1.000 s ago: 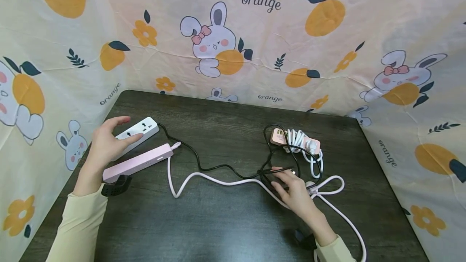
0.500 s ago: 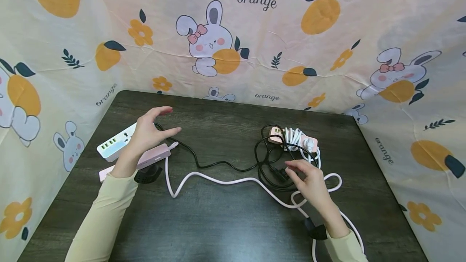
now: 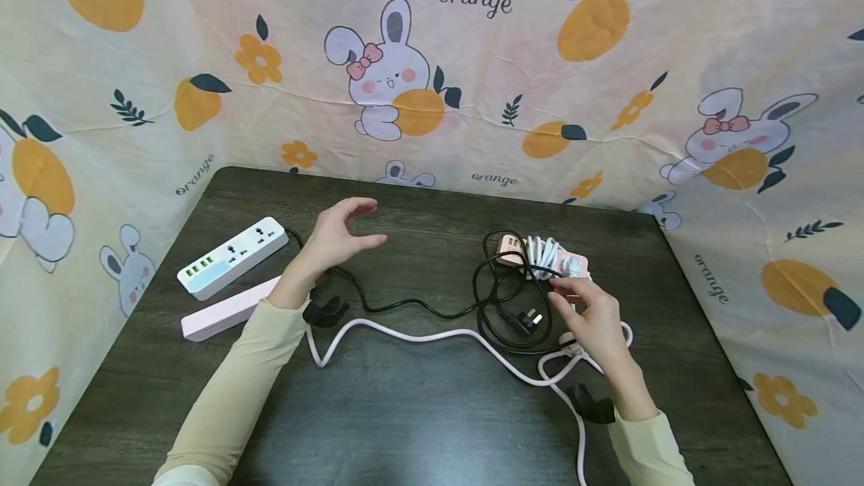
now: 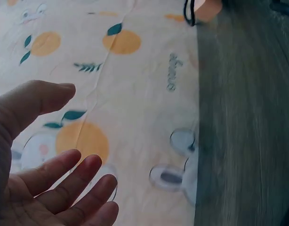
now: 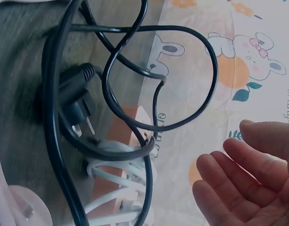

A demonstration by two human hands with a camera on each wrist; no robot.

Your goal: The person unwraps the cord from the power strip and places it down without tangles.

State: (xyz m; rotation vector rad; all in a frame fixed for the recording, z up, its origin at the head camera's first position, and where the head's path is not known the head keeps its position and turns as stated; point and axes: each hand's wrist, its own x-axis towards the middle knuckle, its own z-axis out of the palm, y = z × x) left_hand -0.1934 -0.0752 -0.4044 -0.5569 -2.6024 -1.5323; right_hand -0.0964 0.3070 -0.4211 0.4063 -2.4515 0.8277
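- Over the dark wood-grain bench (image 3: 405, 426), two bare hands hover well apart, both sleeves pale yellow.
- Left hand (image 3: 335, 237) reaches in from the left, right of the white power strip (image 3: 232, 257); thumb and fingers spread in a C, tips apart, nothing held.
- Left wrist view: those fingers slightly bent, palm side showing.
- Left forearm crosses over the pink power strip (image 3: 226, 311) and hides its right end.
- Right hand (image 3: 594, 319) comes from the near right, fingers loosely bent, thumb apart, nothing held; fingertips just beside the coiled black cable (image 5: 51, 117), a gap showing in the right wrist view.
- Each wrist carries a black device.
- White strip: smooth long plastic block, dark sockets, row of green ports at its left end; lies tilted at the bench's left side.
- Pink strip: smooth, slim, roughly parallel, just beside it on the near side.
- Black cable: glossy, round, looped at right; its black plug (image 3: 521, 321) lies within the loops, metal prongs out.
- Peach block (image 3: 511, 247): wrapped in white cord (image 3: 542, 255), behind the coil, loops partly over it.
- Thick pale pink cable (image 3: 418, 337): wavy, crosses the bench's middle toward the right.
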